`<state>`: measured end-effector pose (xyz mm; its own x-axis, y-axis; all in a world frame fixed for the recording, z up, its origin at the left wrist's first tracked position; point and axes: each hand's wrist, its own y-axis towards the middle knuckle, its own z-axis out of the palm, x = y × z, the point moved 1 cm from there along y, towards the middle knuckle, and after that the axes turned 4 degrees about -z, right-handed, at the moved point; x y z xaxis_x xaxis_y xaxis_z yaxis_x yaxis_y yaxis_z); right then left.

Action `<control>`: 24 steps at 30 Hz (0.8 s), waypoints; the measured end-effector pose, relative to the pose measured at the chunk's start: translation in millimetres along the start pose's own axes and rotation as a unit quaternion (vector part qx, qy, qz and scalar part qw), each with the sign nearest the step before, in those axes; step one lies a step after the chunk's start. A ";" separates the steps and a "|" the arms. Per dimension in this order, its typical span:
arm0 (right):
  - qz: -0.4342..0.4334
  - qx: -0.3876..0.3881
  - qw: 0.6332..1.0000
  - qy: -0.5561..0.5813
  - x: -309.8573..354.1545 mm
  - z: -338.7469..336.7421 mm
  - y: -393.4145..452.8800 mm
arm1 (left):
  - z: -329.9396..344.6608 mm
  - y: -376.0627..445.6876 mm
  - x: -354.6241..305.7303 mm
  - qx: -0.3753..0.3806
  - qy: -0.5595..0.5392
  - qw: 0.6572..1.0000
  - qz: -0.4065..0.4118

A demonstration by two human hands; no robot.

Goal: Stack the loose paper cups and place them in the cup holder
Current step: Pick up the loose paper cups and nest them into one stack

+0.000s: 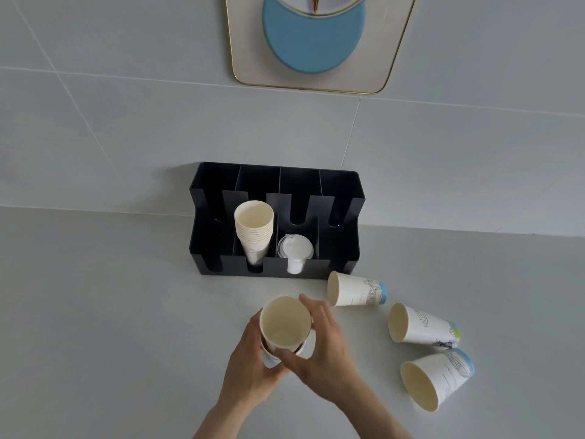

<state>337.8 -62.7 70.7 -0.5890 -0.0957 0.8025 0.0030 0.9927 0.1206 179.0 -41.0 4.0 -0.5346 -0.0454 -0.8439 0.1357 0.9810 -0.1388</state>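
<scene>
Paper cups are the matter here, and the head view shows them in three places. A small nested stack (pixel 285 327) is held upright above the desk (pixel 95 312), in front of the black cup holder (pixel 345 198). The left hand (pixel 250 359) cradles its lower part, and the right hand (pixel 326 346) wraps the top cup, fingers (pixel 308 304) curled over the rim. Both hands are closed on the stack. Three loose cups lie on their sides to the right: one (pixel 354 293) just beside the holder's front corner, a second (pixel 421 324) nearer, a third (pixel 433 378) nearest the camera. A taller stack (pixel 254 229) already leans in the holder's second slot, with white plastic lids (pixel 294 250) in the slot to its right.

The top cup could be squeezed out of round, since thin paper walls buckle under a tight grip. Pressed in crooked, it would jam. The lying cups are tapered and may roll in an arc if nudged.

The cups are matte white paper with rolled rims and printed blue bands near the base. The holder is smooth, dark and rigid, its dividers cut with U-shaped notches.
</scene>
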 end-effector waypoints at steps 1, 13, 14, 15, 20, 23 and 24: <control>0.002 0.026 1.000 -0.013 -5.5 4.3 -3.7 | -0.1 -0.3 -0.6 0.000 -0.006 1.000 -0.007; 0.014 0.075 0.994 -0.074 -33.0 14.8 -9.5 | -1.4 0.3 1.3 0.006 0.021 1.000 0.012; 0.017 0.081 0.994 -0.075 -32.2 13.7 -8.8 | -1.0 0.3 1.6 0.005 0.024 1.000 0.012; 0.020 0.092 0.992 -0.079 -31.8 12.0 -7.5 | -0.9 0.2 1.9 0.005 0.027 0.999 0.015; 0.052 0.026 0.996 -0.065 -48.9 -18.3 13.7 | -1.6 -0.9 3.1 0.005 0.009 1.000 0.026; 0.073 -0.042 0.984 -0.154 -73.2 -44.9 37.4 | -0.6 -2.7 3.3 0.002 0.002 1.000 0.025; 0.071 -0.043 0.979 -0.188 -81.2 -52.1 45.8 | 0.0 -3.2 2.9 0.000 0.000 1.000 0.025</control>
<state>427.9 -13.2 41.5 -0.8330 0.0920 0.5457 0.1641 0.9828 0.0848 177.1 -44.3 2.0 -0.5274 0.0046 -0.8496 0.1629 0.9820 -0.0958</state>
